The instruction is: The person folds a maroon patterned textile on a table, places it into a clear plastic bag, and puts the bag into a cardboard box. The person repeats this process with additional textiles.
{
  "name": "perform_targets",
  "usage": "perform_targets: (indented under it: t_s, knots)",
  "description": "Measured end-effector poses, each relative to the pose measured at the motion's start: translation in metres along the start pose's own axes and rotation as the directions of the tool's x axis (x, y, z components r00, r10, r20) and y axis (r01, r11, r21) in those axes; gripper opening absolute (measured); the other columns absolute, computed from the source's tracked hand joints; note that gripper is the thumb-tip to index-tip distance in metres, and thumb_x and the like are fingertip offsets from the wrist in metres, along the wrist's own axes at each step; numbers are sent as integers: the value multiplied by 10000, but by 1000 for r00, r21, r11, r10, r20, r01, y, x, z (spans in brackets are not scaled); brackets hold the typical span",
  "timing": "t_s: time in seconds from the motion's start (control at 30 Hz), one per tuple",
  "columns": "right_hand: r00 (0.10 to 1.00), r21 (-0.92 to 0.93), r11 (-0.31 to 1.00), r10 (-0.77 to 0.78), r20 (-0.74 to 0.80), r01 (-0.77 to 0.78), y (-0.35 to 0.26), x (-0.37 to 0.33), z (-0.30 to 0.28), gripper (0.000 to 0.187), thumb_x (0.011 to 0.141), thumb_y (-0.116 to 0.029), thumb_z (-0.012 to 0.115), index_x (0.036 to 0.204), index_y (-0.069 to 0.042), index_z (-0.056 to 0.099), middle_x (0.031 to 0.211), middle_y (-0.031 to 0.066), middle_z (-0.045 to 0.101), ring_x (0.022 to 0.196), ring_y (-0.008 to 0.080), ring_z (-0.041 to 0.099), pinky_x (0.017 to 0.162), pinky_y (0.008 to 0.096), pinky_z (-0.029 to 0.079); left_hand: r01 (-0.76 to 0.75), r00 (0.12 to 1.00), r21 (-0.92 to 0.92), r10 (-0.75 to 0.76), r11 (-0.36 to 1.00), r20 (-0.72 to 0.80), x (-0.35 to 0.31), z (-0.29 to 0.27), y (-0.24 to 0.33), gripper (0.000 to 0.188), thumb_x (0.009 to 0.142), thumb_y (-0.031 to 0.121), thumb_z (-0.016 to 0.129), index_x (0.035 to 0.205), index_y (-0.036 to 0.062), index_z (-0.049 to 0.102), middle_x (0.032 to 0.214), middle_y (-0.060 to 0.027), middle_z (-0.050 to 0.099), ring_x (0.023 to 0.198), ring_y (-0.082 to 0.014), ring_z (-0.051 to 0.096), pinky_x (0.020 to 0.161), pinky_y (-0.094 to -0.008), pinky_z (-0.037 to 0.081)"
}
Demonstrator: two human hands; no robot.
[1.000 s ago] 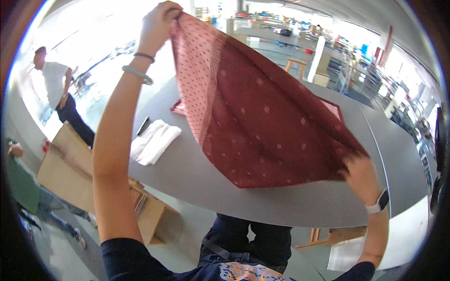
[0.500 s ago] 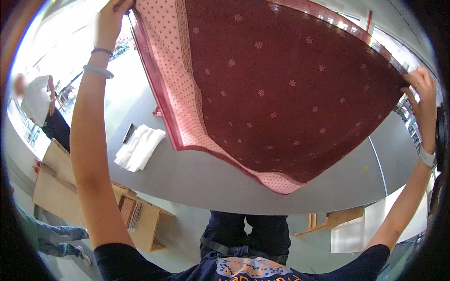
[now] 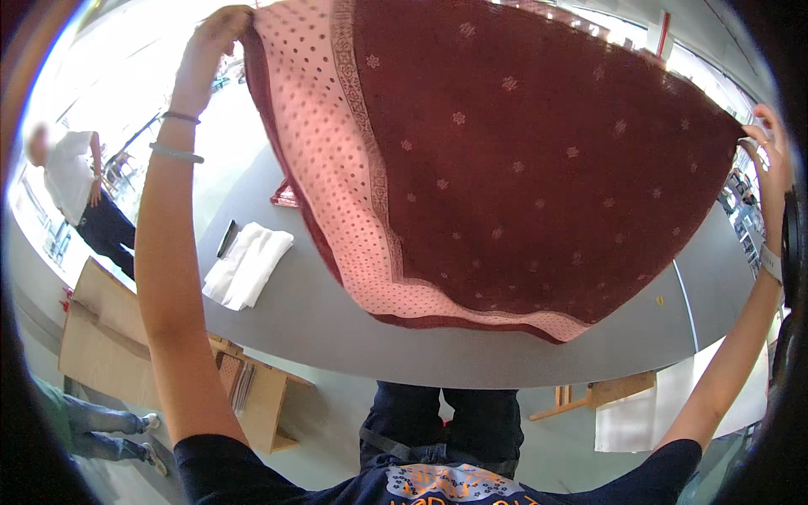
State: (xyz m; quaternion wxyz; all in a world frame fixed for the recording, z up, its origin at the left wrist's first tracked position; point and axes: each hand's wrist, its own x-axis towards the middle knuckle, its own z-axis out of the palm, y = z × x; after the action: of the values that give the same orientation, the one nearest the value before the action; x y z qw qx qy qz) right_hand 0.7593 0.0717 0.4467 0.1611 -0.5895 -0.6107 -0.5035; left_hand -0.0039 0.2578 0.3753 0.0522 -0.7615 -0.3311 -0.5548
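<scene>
Above grey tabletop (image 3: 316, 343), my left fingers (image 3: 234, 17) pinch maroon flower-patterned cloth (image 3: 539, 194) at left, right fingers (image 3: 768, 120) pinch right corner, seemingly so fabric hangs spread.

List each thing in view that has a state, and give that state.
Left hand, closed on the maroon cloth.
Right hand, pinching the maroon cloth.
Maroon cloth, held up, spread between both hands, lower edge sagging.
White cloth, folded, lying on the grey table.
Black pen-like item, lying beside the white cloth.
</scene>
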Motion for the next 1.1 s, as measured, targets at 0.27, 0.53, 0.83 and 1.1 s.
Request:
perform_targets:
  t_s: [0.27, 0.53, 0.83, 1.1]
  knots:
    - [978, 203, 971, 89, 191, -128, -101, 29, 146, 192, 912, -125, 689, 1081, -38, 719, 1118, 157, 711, 962, 341, 701, 846, 399, 531, 312, 939, 242, -338, 919, 70, 10, 150, -96, 225, 991, 221, 663, 1054, 16, 730, 804, -99, 727, 564, -144, 641, 523, -289, 534]
    - [954, 241, 953, 230, -191, -182, -61, 35, 113, 303, 1040, -291, 612, 1233, -76, 707, 1204, 77, 726, 997, 188, 707, 852, 322, 556, 15, 985, -286, -64, 958, -160, 67, 62, -123, 296, 1057, 169, 578, 1305, 12, 621, 1188, -136, 683, 948, -202, 733, 811, -306, 605]
    - [927, 565, 750, 369, 73, -343, -102, -201, 44, 237, 1030, -177, 647, 1230, -64, 705, 1068, 49, 685, 897, 123, 649, 790, 265, 546, 203, 965, 81, -186, 976, -186, -185, 30, 60, 140, 1045, 142, 628, 1084, 18, 682, 950, -75, 704, 838, -143, 693, 789, -275, 567]
    - [835, 680, 497, 207, 510, -539, -219, -344, -33, 217, 766, 120, 631, 877, -54, 692, 948, 80, 680, 967, 244, 688, 898, 388, 541, 484, 837, 182, -514, 856, 188, -387, 16, 142, 210, 768, -114, 683, 901, 17, 779, 915, -111, 729, 860, -231, 703, 746, -322, 568]
